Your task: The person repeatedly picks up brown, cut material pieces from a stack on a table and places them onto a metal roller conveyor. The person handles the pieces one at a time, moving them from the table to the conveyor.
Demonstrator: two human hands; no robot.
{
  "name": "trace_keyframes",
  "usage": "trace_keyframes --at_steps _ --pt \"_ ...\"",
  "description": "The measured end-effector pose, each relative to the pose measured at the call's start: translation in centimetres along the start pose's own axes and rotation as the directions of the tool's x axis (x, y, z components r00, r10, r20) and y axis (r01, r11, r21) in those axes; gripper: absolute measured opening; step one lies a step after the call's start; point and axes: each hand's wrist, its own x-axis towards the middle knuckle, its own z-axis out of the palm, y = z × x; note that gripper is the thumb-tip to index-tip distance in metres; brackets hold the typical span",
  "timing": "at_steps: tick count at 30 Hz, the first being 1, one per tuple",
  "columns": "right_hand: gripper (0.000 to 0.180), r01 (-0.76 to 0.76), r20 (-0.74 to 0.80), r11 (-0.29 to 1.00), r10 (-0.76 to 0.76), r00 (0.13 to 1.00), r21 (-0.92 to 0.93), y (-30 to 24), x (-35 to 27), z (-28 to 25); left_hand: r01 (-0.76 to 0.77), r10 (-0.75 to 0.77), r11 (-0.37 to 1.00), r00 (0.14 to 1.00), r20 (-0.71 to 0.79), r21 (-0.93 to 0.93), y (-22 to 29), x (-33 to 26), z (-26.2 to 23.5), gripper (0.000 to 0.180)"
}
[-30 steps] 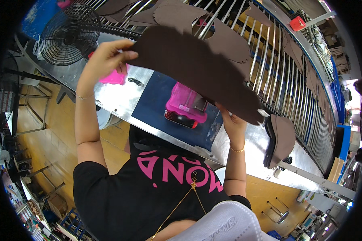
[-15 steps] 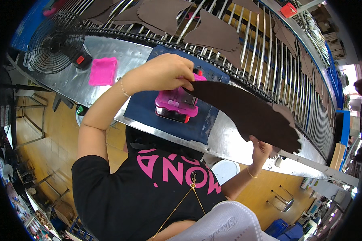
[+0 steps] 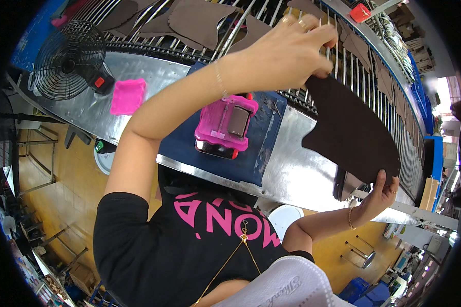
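Note:
A large curved dark brown cut sheet, like a shoe-upper piece (image 3: 348, 128), is stretched between my two hands, raised at the right over the metal table and the rod conveyor. My left hand (image 3: 287, 53) reaches across and pinches its upper end, fingers closed. At the lower right end my right hand (image 3: 380, 197) grips the edge between thumb and fingers. Left of the piece, a pink tray-shaped holder (image 3: 210, 134) with a dark block inside rests over a black and red device (image 3: 217, 149) on a blue mat (image 3: 182, 146).
A conveyor of metal rods (image 3: 235, 31) runs along the far side, carrying several brown pieces (image 3: 194, 23). A second pink tray (image 3: 128, 97) and a black fan (image 3: 69, 64) stand on the metal table (image 3: 292, 158) at left. More cut pieces (image 3: 349, 185) lie near the right front edge.
Both hands have carried the brown piece to the right, my left hand also moving farther over the conveyor. The piece has turned more upright, and the pink holder is uncovered.

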Motion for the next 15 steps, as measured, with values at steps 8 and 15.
trace_keyframes --at_steps 8,15 --pt "0.028 -0.279 0.124 0.96 0.28 0.952 -0.022 3.5 2.0 11.5 -0.018 0.026 1.0 0.921 -0.389 0.024 -4.0 5.9 -1.4 0.041" --pt "0.065 -0.584 0.478 0.498 0.336 0.811 0.641 10.9 0.3 27.6 0.162 -0.167 0.986 0.927 -0.337 -0.045 -6.3 -0.6 -6.0 0.035"
